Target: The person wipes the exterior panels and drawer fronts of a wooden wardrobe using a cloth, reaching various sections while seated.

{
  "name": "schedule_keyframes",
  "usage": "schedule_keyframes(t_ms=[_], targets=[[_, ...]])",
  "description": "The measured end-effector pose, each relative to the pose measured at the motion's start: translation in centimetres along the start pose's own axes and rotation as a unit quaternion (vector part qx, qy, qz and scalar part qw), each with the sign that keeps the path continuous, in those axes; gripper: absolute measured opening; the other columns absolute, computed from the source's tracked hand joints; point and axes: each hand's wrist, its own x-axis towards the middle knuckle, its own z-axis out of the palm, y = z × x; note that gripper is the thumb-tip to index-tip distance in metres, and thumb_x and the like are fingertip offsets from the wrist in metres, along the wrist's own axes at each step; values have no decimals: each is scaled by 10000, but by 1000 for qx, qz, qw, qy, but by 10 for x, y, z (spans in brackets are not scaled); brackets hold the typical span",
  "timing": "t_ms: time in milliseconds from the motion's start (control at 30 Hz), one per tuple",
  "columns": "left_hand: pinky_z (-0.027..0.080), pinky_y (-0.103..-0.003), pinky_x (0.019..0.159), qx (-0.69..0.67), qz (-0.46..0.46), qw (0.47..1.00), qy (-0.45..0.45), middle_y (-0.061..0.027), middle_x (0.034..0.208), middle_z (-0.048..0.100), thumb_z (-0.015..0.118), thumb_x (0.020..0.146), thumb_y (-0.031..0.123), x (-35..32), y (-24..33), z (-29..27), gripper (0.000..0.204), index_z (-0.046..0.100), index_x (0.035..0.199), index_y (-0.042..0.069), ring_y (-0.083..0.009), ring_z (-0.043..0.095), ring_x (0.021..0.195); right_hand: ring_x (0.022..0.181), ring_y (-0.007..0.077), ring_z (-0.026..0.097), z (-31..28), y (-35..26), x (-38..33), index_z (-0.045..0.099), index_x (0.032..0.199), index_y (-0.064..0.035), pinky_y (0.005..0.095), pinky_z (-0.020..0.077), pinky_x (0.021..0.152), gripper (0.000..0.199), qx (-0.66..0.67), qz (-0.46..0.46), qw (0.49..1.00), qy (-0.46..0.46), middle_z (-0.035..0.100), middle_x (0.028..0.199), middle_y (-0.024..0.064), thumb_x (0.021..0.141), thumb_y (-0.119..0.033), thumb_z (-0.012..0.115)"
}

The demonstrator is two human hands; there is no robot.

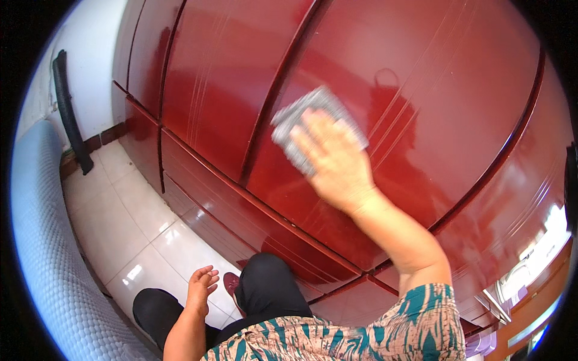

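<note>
My right hand (337,159) presses a grey cloth (293,120) against a glossy dark red wardrobe door (415,78). Its fingers spread over the cloth and are slightly blurred. The cloth lies near the door's left edge, beside the dark gap between two doors, and part of it is hidden under my palm. Low on the left, my left hand (201,286) hangs in the air above my knees, holding nothing, its fingers loosely curled and apart.
Below the doors runs a row of red drawers (235,210). A light blue quilted mattress edge (48,240) stands along the left, with white floor tiles (141,222) between. A long black object (71,114) leans on the white wall. Bright reflections show at the right.
</note>
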Motion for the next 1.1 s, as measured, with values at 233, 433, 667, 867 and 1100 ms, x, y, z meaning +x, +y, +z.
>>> schedule_keyframes(t_ms=[233,433,667,867,1100], targets=[[427,-332,878,-4,0,1000,-6,-78,1111,605,484,881,169,-1,3,7,345,507,1205,53,-168,561,1004,1365,255,257,-98,105,-20,416,1374,-244,448,200,1085,552,-250,167,941,157,306,1467,91,860,-385,560],[426,-330,874,18,-12,1000,-3,-73,1114,602,467,887,176,-3,-2,3,346,502,1210,57,-172,562,1010,1348,292,290,-74,44,-58,441,1351,-222,468,229,1068,564,-169,177,968,61,331,1451,117,816,-305,602],[436,-321,850,41,-30,999,7,-75,1115,600,481,881,195,2,-10,-7,353,502,1206,58,-168,565,1001,1342,210,316,9,-56,-147,394,1355,-55,339,191,1100,559,64,-68,979,-183,338,1450,109,808,-152,456],[437,-328,850,38,-18,999,-2,-87,1120,590,486,873,206,4,-14,0,380,491,1222,53,-189,562,995,1295,254,381,-47,2,-117,503,1291,-192,422,298,1038,540,-20,76,993,-92,427,1385,101,758,-158,588],[426,-328,870,28,-10,1000,-9,-71,1131,596,495,881,231,4,-10,3,376,500,1219,68,-182,560,1025,1368,281,245,-119,96,-94,403,1386,-239,475,187,1079,531,-247,216,934,139,270,1485,104,891,-394,515]])
